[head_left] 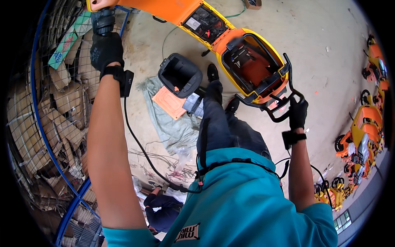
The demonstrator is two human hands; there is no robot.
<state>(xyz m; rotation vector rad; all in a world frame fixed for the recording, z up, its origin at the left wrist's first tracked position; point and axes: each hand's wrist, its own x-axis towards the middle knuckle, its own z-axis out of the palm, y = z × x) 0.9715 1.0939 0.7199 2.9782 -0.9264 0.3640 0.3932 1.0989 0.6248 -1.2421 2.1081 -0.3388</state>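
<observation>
An orange and yellow scooter (168,9) stretches across the top of the view, its seat off and its inner bay (253,66) exposed. My left hand (106,51), in a black glove, is closed round the black handlebar grip (103,22) at the upper left. On the right, my right hand (298,113), also gloved in black, is closed on the black tubular grab rail (280,117) at the scooter's rear. An uncovered compartment with wiring (205,25) lies ahead of the bay.
A black storage bin (180,74), an orange panel (168,102) and a grey sheet (164,127) lie left of my legs. Blue-framed mesh (35,90) holds flattened cardboard (61,127). Behind me, a person (162,212) bends low. Several orange-yellow scooters (364,123) line the right side.
</observation>
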